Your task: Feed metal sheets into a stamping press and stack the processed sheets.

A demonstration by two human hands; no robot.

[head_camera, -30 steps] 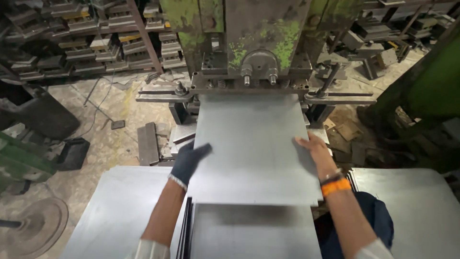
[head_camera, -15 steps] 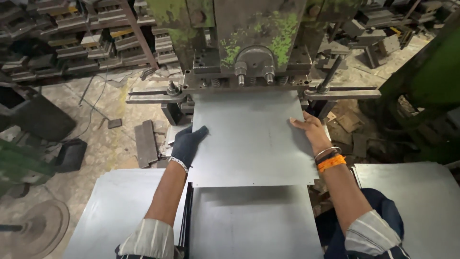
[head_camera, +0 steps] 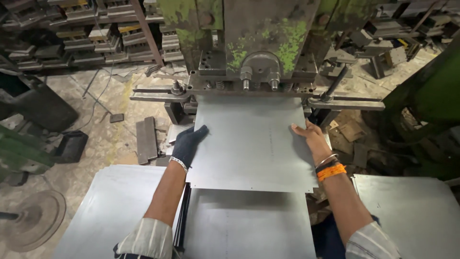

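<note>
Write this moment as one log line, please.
left hand: gloved, on metal sheet left edge | right hand: bare, on right edge | sheet far edge at green press

Metal sheet (head_camera: 251, 144) before press (head_camera: 254, 43)

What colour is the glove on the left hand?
Dark blue with a white cuff; the glove grips the metal sheet's left edge, head view.
</note>
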